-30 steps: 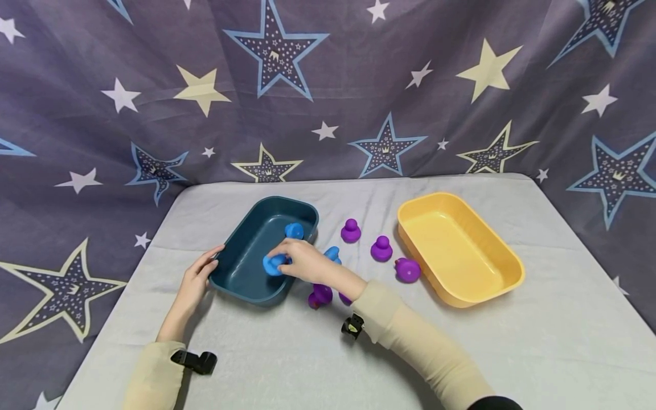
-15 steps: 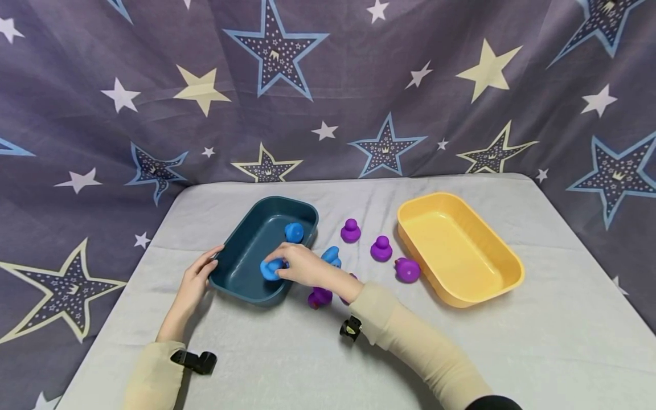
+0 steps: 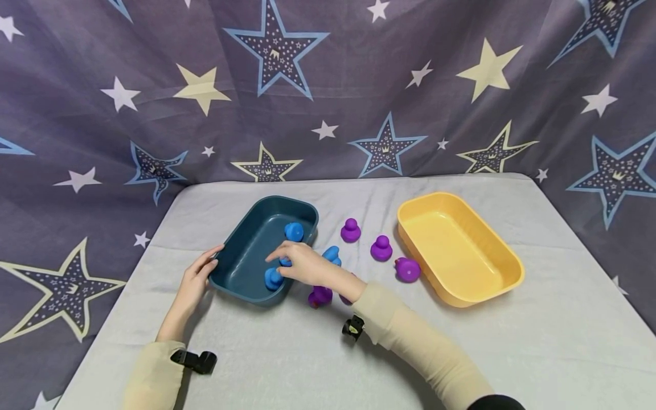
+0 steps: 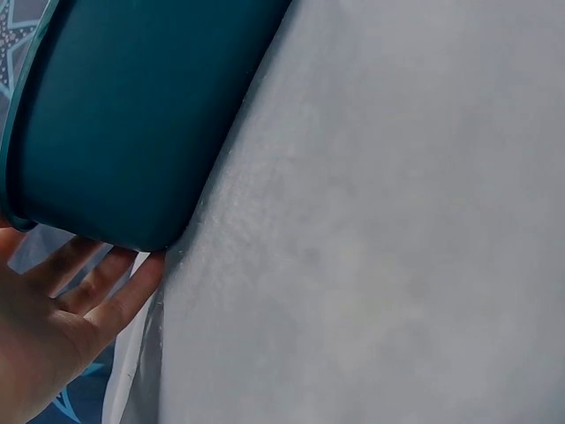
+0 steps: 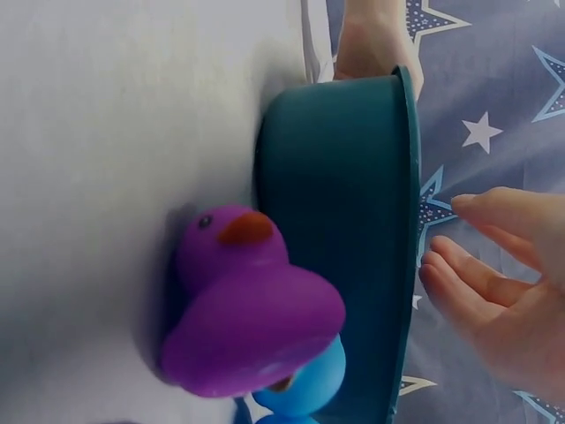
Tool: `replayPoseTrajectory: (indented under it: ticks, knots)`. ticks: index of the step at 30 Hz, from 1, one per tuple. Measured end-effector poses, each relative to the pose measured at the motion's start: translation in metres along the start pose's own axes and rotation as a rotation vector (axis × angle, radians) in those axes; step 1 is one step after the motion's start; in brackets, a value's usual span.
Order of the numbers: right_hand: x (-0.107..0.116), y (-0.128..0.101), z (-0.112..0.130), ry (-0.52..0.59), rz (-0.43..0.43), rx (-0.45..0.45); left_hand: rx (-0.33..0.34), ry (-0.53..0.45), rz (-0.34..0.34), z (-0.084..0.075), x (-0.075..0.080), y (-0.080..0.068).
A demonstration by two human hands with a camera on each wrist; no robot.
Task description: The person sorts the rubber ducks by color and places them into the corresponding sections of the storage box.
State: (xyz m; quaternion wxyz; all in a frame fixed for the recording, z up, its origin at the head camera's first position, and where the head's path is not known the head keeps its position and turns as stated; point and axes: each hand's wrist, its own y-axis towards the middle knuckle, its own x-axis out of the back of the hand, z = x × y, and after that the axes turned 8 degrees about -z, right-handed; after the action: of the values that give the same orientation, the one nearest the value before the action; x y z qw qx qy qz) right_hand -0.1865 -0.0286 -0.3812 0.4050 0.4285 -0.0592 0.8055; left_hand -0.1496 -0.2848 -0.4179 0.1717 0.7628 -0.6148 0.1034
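Two blue ducks sit inside the teal tray (image 3: 241,259): one blue duck (image 3: 274,278) near its 5 o'clock corner, directly beneath the right hand (image 3: 302,263), and a second blue duck (image 3: 294,230) towards 1 o'clock. The right hand hovers over the tray with fingers extended and relaxed, holding nothing. The left hand (image 3: 197,280) rests with straight fingers against the tray's outer wall at 8 o'clock. A third blue duck (image 3: 332,254) stands outside the tray at 3 o'clock. Purple ducks (image 3: 381,249) are scattered between the teal tray and the yellow tray (image 3: 504,259); one purple duck (image 5: 247,305) lies just beside the teal wall, possibly touching it. The grey tablecloth (image 3: 318,364) covers the table.
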Motion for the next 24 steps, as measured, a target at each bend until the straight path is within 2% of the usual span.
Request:
replayPoseTrajectory:
  ticks: [11, 24]
  knots:
    - [0.013, -0.007, -0.008, 0.024, -0.037, -0.004, 0.001, -0.010, -0.002, 0.001, 0.000, 0.000]
    - [0.028, -0.018, -0.015, 0.081, -0.064, -0.052, -0.005, 0.009, -0.004, 0.000, 0.000, 0.000]
